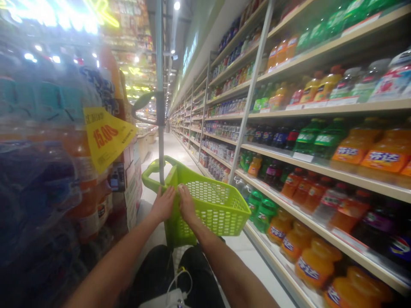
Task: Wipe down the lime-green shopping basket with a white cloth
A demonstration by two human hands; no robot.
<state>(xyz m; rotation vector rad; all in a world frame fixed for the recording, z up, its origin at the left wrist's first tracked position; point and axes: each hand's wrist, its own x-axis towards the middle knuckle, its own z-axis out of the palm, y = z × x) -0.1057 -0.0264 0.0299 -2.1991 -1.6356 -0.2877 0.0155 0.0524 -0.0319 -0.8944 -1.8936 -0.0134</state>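
A lime-green shopping basket (218, 218) with perforated sides stands in front of my knees. A tall grey pole (161, 145) rises at its left end, beside the basket's loop-shaped end. My left hand (164, 203) grips the near rim close to the foot of the pole. Just to its right, my right hand (186, 202) is closed over the same rim, and the two hands almost touch. The undersides of the fingers are hidden against the plastic. Through the side holes I can make out no goods in the basket.
Long shelves (289, 158) of bottled drinks line the right side, with orange soda bottles (316, 263) on the lowest level. Wrapped drink packs (41, 171) are stacked close on the left, bearing a yellow price sign (105, 137). A pale floor aisle (175, 147) runs ahead between them.
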